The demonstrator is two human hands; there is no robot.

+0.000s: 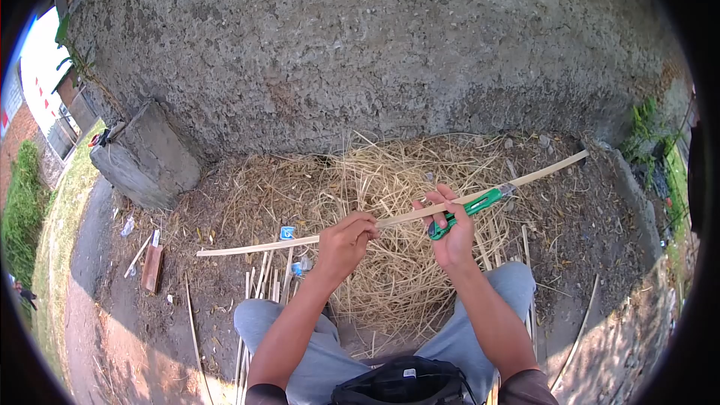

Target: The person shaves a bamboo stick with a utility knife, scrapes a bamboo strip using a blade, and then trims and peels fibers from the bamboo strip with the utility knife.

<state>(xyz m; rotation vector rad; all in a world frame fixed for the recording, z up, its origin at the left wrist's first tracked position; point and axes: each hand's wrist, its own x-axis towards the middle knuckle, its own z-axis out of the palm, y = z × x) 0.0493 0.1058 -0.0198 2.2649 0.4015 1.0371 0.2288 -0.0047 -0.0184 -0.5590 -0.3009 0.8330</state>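
A long, pale bamboo strip (pixel 262 247) stretches across in front of me, slightly bowed, its right end higher than its left. My left hand (pixel 347 244) is closed around it near the middle, fingers curled. The green utility knife (pixel 472 212) rests in my right hand (pixel 455 236), gripped at the palm with its metal end pointing up and right. Against that knife, the strip passes by the right fingers, some of which are raised. Whether those fingers also pinch the strip is hard to make out. Below both hands lies a heap of thin bamboo shavings (pixel 390 277).
A rough wall (pixel 375 52) rises ahead. At left stand a concrete block (pixel 150 157) and a brown wooden piece (pixel 151 268) on the ground. Blue packets (pixel 287 233) lie near my left knee. Several strips (pixel 262 277) lie beside my legs, and a black bag (pixel 401 382) is at my lap.
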